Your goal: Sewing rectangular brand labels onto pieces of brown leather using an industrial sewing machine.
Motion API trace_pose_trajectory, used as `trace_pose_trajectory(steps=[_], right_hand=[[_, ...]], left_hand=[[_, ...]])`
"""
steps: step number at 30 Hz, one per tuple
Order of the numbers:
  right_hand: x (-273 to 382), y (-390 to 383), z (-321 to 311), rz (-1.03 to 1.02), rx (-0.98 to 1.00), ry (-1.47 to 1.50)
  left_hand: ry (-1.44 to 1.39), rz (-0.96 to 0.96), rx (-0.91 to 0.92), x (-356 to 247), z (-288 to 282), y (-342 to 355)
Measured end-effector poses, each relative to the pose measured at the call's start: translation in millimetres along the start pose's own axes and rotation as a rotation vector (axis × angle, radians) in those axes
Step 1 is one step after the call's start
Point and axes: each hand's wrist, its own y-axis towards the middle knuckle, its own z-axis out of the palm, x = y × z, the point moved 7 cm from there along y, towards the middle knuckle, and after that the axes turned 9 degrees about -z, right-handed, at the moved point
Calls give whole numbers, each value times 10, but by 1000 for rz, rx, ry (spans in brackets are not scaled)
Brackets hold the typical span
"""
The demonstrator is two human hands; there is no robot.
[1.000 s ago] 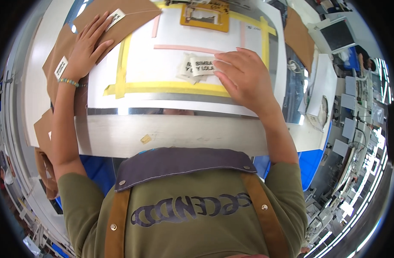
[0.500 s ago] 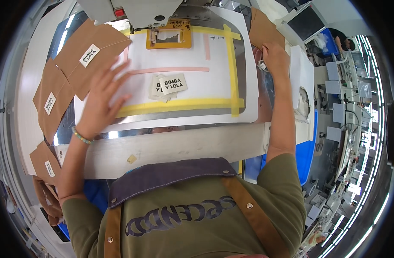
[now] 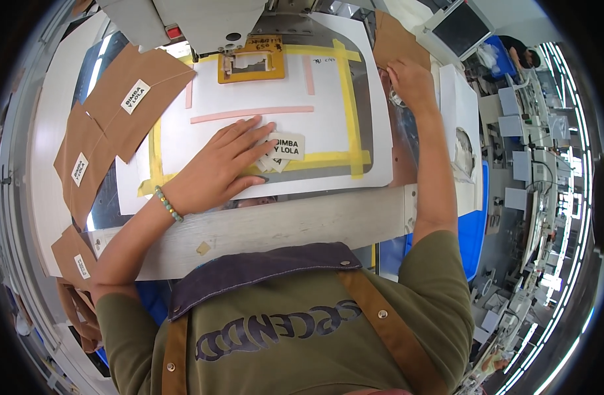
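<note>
My left hand (image 3: 224, 158) lies with spread fingers on the white board (image 3: 239, 100), its fingertips touching a small pile of cream labels (image 3: 289, 147) with dark print. At the right, my right hand (image 3: 409, 84) pinches the lower edge of a brown fabric piece (image 3: 399, 45). Yellow tape (image 3: 350, 112) and pink strips (image 3: 252, 114) mark out the board. At its far edge, a yellow frame (image 3: 250, 71) with a rectangular opening sits beneath the sewing machine head (image 3: 206, 25).
Brown fabric pieces with sewn-on labels (image 3: 127, 99) overlap along the left side, and another brown piece (image 3: 73, 255) hangs near the table edge. A screen (image 3: 455, 36) stands at the far right, above a white box (image 3: 453, 108). Another person's arm (image 3: 81, 315) shows at lower left.
My left hand has come right and down onto the board, and the label pile now sits farther right. My right hand stays at the brown fabric piece. The whole view has shifted slightly.
</note>
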Motion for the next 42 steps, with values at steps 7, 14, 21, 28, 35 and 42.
trace_pose_trajectory(steps=[7,14,21,28,35,42], right_hand=[[-36,83,96,-4,101,-32],[-707,-69,-126,664,-243,275],[24,174,-376,274,-319,240],[418,212,-214,200,-136,203],[-805,-279,-28,876,-839,864],[-196,201,-410,550,-427,379]], left_hand=[[-39,-4,-38,45,20,18],[-159,-8,-138,63,-88,5],[-273,-45,-191,27,-338,85],[-231,35,-160,-148,-360,418],[-229,167,-156,-416,-253,766],[-194,163,-74,-446,-151,878]])
